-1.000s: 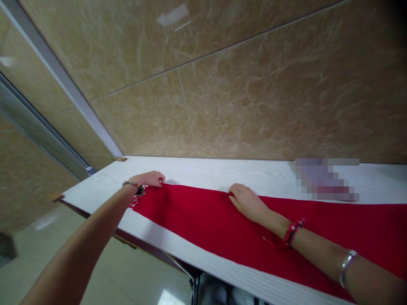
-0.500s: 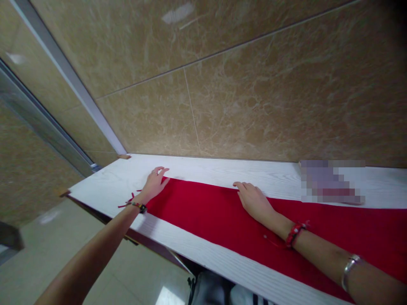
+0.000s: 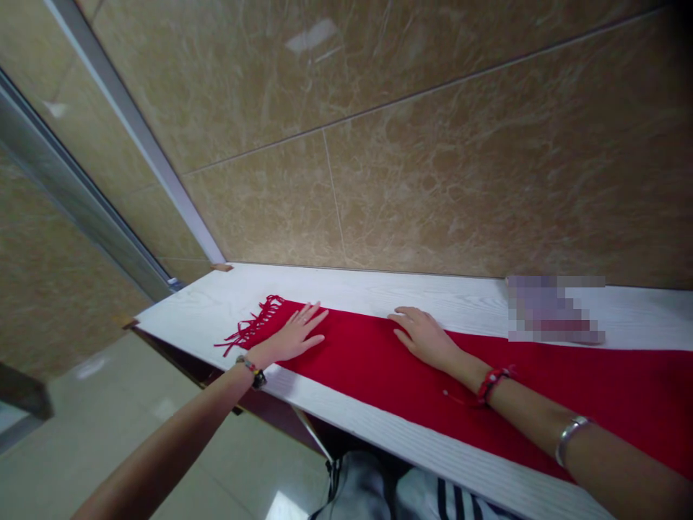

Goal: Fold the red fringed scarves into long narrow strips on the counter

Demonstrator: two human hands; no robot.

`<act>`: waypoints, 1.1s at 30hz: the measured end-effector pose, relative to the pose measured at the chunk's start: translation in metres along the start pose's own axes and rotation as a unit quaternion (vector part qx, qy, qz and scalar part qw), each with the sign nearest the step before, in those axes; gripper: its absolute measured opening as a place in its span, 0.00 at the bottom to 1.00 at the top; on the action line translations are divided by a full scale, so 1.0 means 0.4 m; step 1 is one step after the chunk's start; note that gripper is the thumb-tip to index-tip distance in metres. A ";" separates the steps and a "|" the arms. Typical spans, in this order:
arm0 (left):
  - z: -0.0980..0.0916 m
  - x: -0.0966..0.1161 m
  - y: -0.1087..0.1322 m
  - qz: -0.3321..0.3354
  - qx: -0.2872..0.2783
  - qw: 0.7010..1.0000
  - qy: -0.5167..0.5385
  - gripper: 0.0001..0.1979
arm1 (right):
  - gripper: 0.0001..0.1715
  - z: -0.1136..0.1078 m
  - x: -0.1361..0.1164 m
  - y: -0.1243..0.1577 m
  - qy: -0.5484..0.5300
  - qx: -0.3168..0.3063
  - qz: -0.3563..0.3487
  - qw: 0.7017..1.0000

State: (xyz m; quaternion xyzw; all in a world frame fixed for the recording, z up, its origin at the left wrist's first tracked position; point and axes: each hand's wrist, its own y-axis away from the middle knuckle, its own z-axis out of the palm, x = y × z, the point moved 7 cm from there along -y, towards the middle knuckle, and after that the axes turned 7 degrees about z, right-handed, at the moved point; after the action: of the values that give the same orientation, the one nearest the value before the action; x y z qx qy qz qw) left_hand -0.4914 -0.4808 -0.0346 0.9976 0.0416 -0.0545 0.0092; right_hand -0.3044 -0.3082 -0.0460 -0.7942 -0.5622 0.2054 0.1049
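Note:
A long red scarf [image 3: 368,368] lies stretched along a white wooden tabletop [image 3: 373,292]. Its fringed end [image 3: 254,326] reaches toward the table's left end. My left hand [image 3: 295,334] rests flat on the scarf just right of the fringe, fingers spread and pointing right. My right hand [image 3: 425,336] lies flat on the scarf's far edge near the middle, fingers stretched out. Both hands hold nothing. A beaded band sits on my left wrist; a red string bracelet and a metal bangle are on my right arm.
A tan marble-tiled wall [image 3: 433,159] rises right behind the table. A blurred-out object [image 3: 555,309] lies on the table at the far right. The table's left end [image 3: 146,318] drops to a tiled floor [image 3: 108,419]. Striped clothing shows under the front edge.
My left hand let go of the scarf's end, opened, and slid right onto the cloth. The fringe now lies uncovered and spread on the table. My right hand barely moved.

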 end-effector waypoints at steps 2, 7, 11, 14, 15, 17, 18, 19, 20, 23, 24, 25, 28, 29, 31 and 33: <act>0.019 0.038 0.001 0.040 -0.037 0.998 0.027 0.28 | 0.22 0.009 -0.005 0.000 -0.001 -0.025 -0.017 1.000; 0.032 -0.056 0.069 -0.026 -0.122 0.991 0.041 0.32 | 0.24 0.020 -0.001 -0.004 0.014 -0.097 -0.002 0.995; -0.014 -0.030 0.079 -0.037 -0.121 0.991 0.050 0.34 | 0.26 -0.024 -0.031 0.009 0.025 -0.093 0.001 0.995; -0.044 0.096 0.032 0.015 -0.058 0.997 0.058 0.28 | 0.30 -0.050 -0.085 0.050 0.011 -0.104 -0.036 0.994; -0.041 0.134 0.015 0.026 -0.047 0.997 0.060 0.28 | 0.32 -0.050 -0.100 0.069 0.004 -0.121 -0.045 0.992; -0.018 0.185 -0.009 0.027 -0.053 0.996 0.066 0.28 | 0.34 -0.039 -0.118 0.108 -0.001 -0.161 -0.045 0.986; -0.003 0.193 -0.014 0.021 -0.063 0.995 0.071 0.28 | 0.35 -0.033 -0.120 0.126 -0.001 -0.178 -0.039 0.983; 0.012 0.192 -0.014 0.013 -0.076 0.994 0.077 0.28 | 0.35 -0.028 -0.119 0.140 0.002 -0.189 -0.032 0.982; 0.024 0.183 -0.009 0.003 -0.089 0.993 0.083 0.28 | 0.35 -0.027 -0.117 0.152 0.004 -0.193 -0.026 0.981; 0.030 0.136 0.021 -0.039 -0.128 0.986 0.096 0.31 | 0.34 -0.042 -0.104 0.172 -0.001 -0.205 -0.015 0.979; 0.024 0.124 0.030 -0.061 -0.145 0.983 0.095 0.33 | 0.35 -0.051 -0.100 0.176 -0.006 -0.213 -0.012 0.977; 0.014 0.120 0.036 -0.081 -0.161 0.980 0.090 0.35 | 0.35 -0.061 -0.096 0.180 -0.013 -0.221 -0.010 0.975; -0.024 0.181 0.008 -0.083 -0.165 0.979 0.085 0.36 | 0.35 -0.094 -0.083 0.192 -0.025 -0.224 -0.012 0.974; -0.037 0.222 -0.016 -0.059 -0.145 0.983 0.092 0.35 | 0.35 -0.102 -0.077 0.199 -0.022 -0.219 -0.012 0.975; -0.050 0.311 -0.070 -0.006 -0.091 0.990 0.110 0.32 | 0.35 -0.107 -0.062 0.219 -0.009 -0.213 -0.013 0.977; -0.042 0.375 -0.112 0.013 -0.051 0.993 0.110 0.30 | 0.34 -0.107 -0.045 0.246 0.003 -0.211 -0.020 0.977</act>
State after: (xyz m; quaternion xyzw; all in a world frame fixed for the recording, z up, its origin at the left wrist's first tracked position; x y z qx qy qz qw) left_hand -0.3449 -0.4234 -0.0351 0.9962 0.0324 0.0576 0.0561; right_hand -0.2069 -0.3563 -0.0433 -0.7877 -0.6083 0.0777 -0.0593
